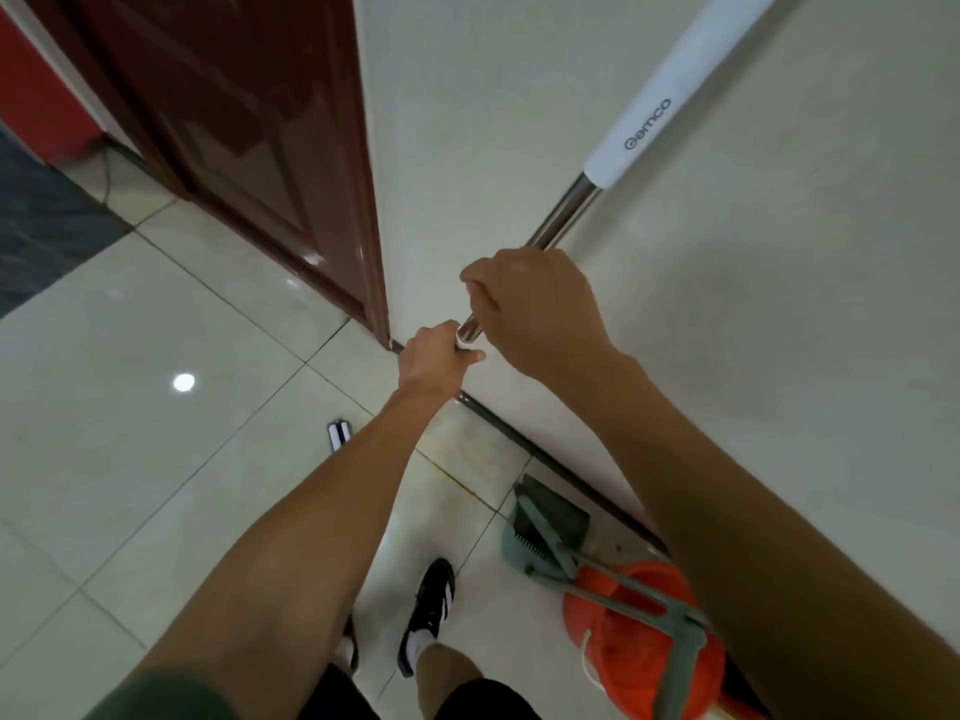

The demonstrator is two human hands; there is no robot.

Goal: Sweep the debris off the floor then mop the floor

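The mop handle [563, 210] slanted from upper right down toward the floor's [156, 459] wall corner; the right hand [535, 309] gripped it higher, the left hand [434, 361] just below, both curled round the steel shaft, dustpan [545, 527] and orange bucket [639, 626] behind

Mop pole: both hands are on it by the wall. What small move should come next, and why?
Probably swing the pole away from the wall toward open floor. The left hand and right hand both grip its metal shaft, it slants close to the wall, and the dustpan already stands aside by the orange bucket.
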